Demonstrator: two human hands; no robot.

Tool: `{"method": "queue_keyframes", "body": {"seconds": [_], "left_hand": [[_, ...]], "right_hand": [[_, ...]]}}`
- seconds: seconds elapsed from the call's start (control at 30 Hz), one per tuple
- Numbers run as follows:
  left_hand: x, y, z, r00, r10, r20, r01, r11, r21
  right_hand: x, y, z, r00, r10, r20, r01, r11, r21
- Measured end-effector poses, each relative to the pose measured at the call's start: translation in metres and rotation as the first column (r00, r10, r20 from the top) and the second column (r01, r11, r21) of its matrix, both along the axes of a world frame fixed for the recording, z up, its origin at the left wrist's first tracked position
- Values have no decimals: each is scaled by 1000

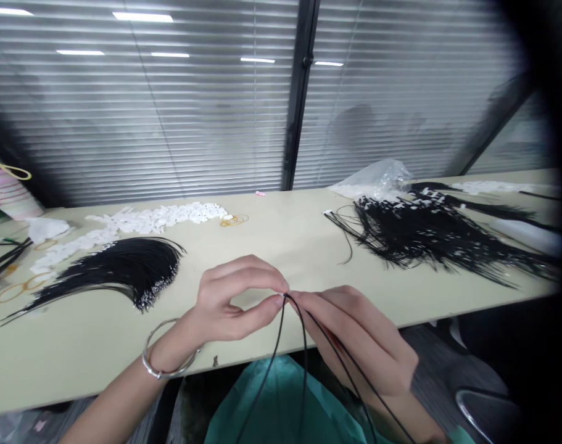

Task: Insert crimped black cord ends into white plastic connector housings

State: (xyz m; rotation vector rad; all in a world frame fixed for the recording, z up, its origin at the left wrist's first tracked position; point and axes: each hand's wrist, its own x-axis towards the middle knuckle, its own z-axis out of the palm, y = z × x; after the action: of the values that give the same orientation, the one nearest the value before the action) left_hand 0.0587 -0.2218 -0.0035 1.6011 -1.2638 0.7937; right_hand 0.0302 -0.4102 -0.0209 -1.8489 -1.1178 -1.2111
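My left hand [243, 299], with a silver bangle on the wrist, pinches a tiny piece at the ends of thin black cords [305, 345]. My right hand [355, 333] meets it fingertip to fingertip, its fingers pressed together around the same cords. Several cord strands hang down from the fingertips over the table's front edge. The small piece between the fingers is mostly hidden. To the left lies a fanned bundle of black cords [118, 268] with silvery ends. A larger loose pile of black cords [414, 228] with white tags lies at the right.
Small white pieces [160, 216] are heaped along the back left of the table [271, 240]. Yellow scissors [19, 288] and a pink striped cup [10, 194] are at the far left. A clear plastic bag [377, 176] stands behind the right pile, before window blinds.
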Motion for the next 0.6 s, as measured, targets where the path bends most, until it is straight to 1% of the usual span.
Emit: {"method": "queue_keyframes", "body": {"seconds": [0.17, 0.23, 0.3, 0.33, 0.4, 0.47, 0.5, 0.53, 0.57, 0.6], "left_hand": [[2, 2, -2, 999, 34, 29, -34, 999, -2], [3, 3, -3, 998, 39, 45, -39, 999, 3], [5, 4, -5, 998, 51, 45, -51, 999, 6], [6, 4, -6, 997, 64, 35, -64, 998, 1], [10, 5, -8, 995, 94, -36, -95, 995, -29], [13, 6, -8, 980, 84, -181, -109, 985, -133], [14, 6, -8, 962, 42, -269, -102, 972, -213], [15, 6, -6, 932, -27, -361, -89, 950, -300], [16, 6, -5, 886, -122, -447, -68, 921, -385], [17, 6, -4, 825, -229, -516, -42, 886, -461]], "right_hand": [[4, -2, 4, 996, -10, 89, 16, 998, -61], [4, -1, 6, 997, -4, 71, 8, 998, -61], [4, 1, 9, 999, 34, -16, -34, 999, -8], [5, 2, 10, 994, 57, -92, -54, 998, 38], [9, 4, 12, 961, 115, -250, -69, 980, 185], [17, 5, 11, 892, 206, -403, -51, 930, 364], [23, 5, 10, 841, 271, -468, -39, 893, 448], [29, 4, 8, 778, 346, -525, -36, 858, 512], [34, 3, 6, 701, 421, -575, -48, 833, 552], [40, 3, 3, 613, 488, -621, -70, 817, 573]]}}
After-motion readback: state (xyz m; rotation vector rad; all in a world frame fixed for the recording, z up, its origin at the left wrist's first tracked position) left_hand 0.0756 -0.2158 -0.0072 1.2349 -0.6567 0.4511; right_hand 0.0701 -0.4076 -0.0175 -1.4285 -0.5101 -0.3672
